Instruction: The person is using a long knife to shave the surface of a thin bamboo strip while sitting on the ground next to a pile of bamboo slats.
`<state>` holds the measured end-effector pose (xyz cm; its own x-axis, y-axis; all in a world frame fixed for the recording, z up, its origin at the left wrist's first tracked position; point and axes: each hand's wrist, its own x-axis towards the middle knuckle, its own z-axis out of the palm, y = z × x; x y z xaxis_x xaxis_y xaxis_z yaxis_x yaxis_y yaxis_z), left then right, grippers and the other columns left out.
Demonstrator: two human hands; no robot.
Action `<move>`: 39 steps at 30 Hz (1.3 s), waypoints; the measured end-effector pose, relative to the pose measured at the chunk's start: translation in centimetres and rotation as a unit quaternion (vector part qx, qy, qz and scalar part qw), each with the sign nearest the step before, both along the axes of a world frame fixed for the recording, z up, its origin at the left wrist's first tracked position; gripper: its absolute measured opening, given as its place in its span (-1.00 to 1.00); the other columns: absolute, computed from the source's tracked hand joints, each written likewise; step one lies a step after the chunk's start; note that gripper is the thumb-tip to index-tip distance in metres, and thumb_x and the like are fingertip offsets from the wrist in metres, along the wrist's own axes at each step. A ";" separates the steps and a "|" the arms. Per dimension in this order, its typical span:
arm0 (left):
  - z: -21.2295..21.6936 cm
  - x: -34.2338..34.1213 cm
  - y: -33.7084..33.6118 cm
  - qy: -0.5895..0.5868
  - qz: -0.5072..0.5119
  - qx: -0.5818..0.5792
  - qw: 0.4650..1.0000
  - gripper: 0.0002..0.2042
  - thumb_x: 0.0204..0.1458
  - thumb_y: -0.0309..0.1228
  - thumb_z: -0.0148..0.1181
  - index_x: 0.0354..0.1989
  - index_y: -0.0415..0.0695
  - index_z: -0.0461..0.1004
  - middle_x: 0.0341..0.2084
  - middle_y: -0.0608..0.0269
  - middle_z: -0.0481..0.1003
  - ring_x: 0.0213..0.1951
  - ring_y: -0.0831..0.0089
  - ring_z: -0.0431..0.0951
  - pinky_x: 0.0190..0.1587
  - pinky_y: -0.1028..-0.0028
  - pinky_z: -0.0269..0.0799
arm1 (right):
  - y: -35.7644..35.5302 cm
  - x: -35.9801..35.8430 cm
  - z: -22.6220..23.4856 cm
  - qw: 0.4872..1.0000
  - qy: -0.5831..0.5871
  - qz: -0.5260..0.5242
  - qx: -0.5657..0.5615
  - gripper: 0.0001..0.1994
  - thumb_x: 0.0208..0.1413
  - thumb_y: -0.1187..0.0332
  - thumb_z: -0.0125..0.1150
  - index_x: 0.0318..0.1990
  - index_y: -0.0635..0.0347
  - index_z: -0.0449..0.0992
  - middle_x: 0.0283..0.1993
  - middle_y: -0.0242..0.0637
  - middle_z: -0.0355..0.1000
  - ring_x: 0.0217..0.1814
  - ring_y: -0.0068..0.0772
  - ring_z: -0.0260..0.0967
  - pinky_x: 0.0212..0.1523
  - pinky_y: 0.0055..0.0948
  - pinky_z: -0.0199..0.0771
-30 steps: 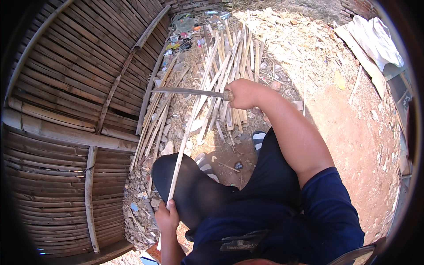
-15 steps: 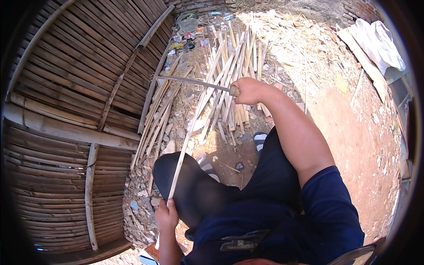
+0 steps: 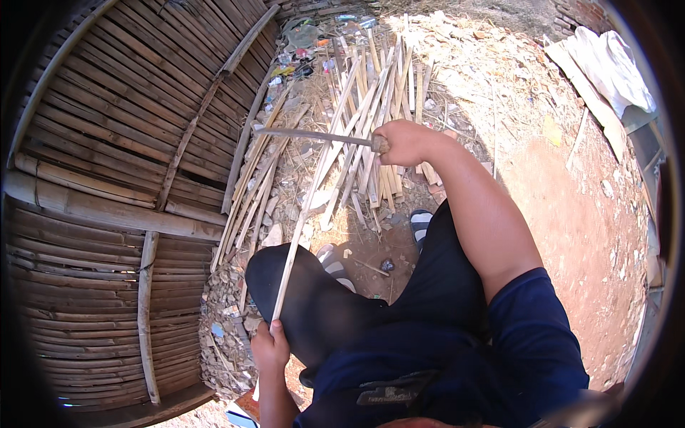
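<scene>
Left hand [image 3: 270, 347] down by the knee, wrapped tight round the near end of a long thin bamboo strip [image 3: 298, 235]. Right hand [image 3: 402, 142] up high, fist closed on the wooden handle of a long knife [image 3: 314, 134]. Blade lying flat, pointing left, crossing over the far part of the strip; touching it or just above it, hard to say from up here.

Strip running from the left hand, over the dark trouser knee, out toward the pile of split bamboo [image 3: 371, 121] on the ground. Pale yellow, narrow, flat, nearly straight with a small bend.

Probably very light. Stiff along its length but springy, so likely to wobble at the free end. Edges maybe sharp and splintery. Best held near one end with a full fist, like now, with the knee under the middle to steady it.

Bamboo wall [image 3: 121, 164] lying on the left, dry chips all about.
</scene>
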<state>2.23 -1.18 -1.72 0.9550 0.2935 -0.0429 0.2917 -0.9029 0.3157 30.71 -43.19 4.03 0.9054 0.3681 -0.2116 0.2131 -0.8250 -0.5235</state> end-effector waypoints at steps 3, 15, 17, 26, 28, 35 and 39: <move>0.1 0.1 0.2 0.006 -0.008 0.024 1.000 -0.39 0.28 0.13 -0.12 -0.43 -0.29 0.41 -0.59 -0.28 0.48 -0.41 -0.34 0.52 -0.35 -0.10 0.36 | -1.1 0.4 -0.4 0.988 -0.085 -0.128 0.001 -0.53 0.01 0.22 0.36 0.08 0.22 0.55 -0.02 0.07 0.55 0.09 0.06 0.50 0.12 -0.13 0.49; -1.1 -0.2 0.8 -0.008 -0.006 -0.008 1.000 -0.37 0.29 0.13 -0.13 -0.44 -0.31 0.41 -0.60 -0.29 0.47 -0.42 -0.33 0.52 -0.36 -0.08 0.35 | 3.5 -3.5 -0.2 0.981 -0.014 0.194 0.004 -0.62 -0.07 0.16 0.44 -0.10 0.10 0.61 -0.24 -0.03 0.57 -0.11 0.07 0.53 -0.09 -0.08 0.50; -0.6 -0.3 0.6 -0.011 -0.005 -0.018 1.000 -0.37 0.29 0.14 -0.13 -0.44 -0.31 0.40 -0.60 -0.28 0.47 -0.42 -0.33 0.52 -0.36 -0.08 0.35 | 0.6 -0.9 0.2 0.996 0.031 0.078 0.022 -0.59 -0.06 0.17 0.43 -0.07 0.17 0.59 -0.17 -0.01 0.57 -0.05 0.02 0.52 -0.03 -0.12 0.47; -0.9 0.0 0.7 -0.010 -0.015 -0.024 1.000 -0.36 0.29 0.15 -0.13 -0.44 -0.31 0.41 -0.61 -0.26 0.47 -0.43 -0.31 0.53 -0.38 -0.05 0.35 | 0.3 -2.1 1.7 1.000 -0.014 0.007 -0.008 -0.38 -0.01 0.14 0.40 0.21 0.20 0.48 0.08 0.04 0.52 0.18 0.04 0.46 0.17 -0.15 0.46; -0.6 0.2 0.3 -0.014 -0.022 -0.023 0.999 -0.36 0.29 0.15 -0.14 -0.44 -0.30 0.41 -0.62 -0.25 0.47 -0.44 -0.31 0.52 -0.39 -0.05 0.35 | 2.2 -3.3 0.5 0.993 0.009 0.114 -0.039 -0.47 -0.03 0.15 0.40 0.12 0.12 0.54 0.00 -0.02 0.55 0.10 0.02 0.50 0.11 -0.12 0.49; -0.7 -0.6 0.6 -0.028 -0.018 0.003 0.999 -0.37 0.29 0.15 -0.13 -0.48 -0.28 0.39 -0.64 -0.25 0.46 -0.46 -0.30 0.52 -0.40 -0.06 0.35 | 0.8 -1.6 0.9 0.992 0.057 0.111 -0.016 -0.40 -0.05 0.17 0.42 0.20 0.14 0.49 0.07 0.00 0.53 0.15 0.05 0.47 0.15 -0.14 0.47; -0.2 -0.4 0.4 -0.020 -0.015 0.016 1.000 -0.37 0.29 0.14 -0.13 -0.49 -0.29 0.39 -0.65 -0.24 0.45 -0.47 -0.31 0.51 -0.40 -0.08 0.34 | -2.0 0.3 -0.4 0.994 -0.055 -0.090 0.025 -0.37 -0.03 0.17 0.41 0.19 0.31 0.46 0.09 0.10 0.51 0.18 0.07 0.45 0.20 -0.14 0.43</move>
<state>1.79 -0.73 -1.91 0.9641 0.2655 0.0041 0.2523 -0.9209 0.2972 30.98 -45.16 3.62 0.9742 0.2058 -0.0929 0.1228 -0.8282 -0.5468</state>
